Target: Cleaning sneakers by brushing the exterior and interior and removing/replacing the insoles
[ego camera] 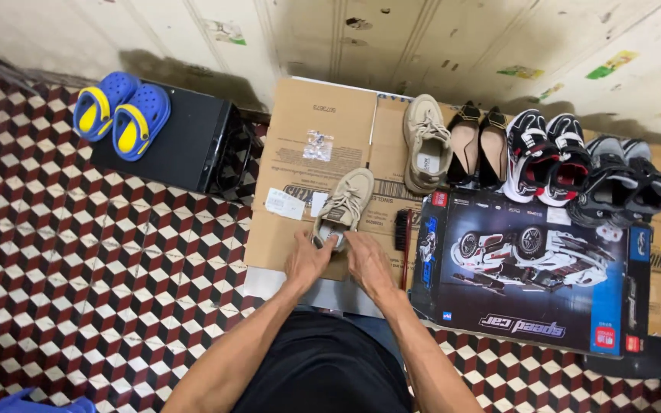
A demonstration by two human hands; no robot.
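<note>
A beige lace-up sneaker lies on flattened brown cardboard, toe pointing away from me. My left hand grips its heel from the left side. On the right side of the heel, my right hand holds the shoe too. The matching beige sneaker stands farther back on the cardboard, first in a row of shoes. A dark shoe brush lies just right of my right hand.
The row continues rightward with black pointed heels, black-white-red sneakers and black-grey sneakers. A dark toy-car box lies in front of them. Blue-yellow clogs rest on a black case. Checkered tile floor spreads left.
</note>
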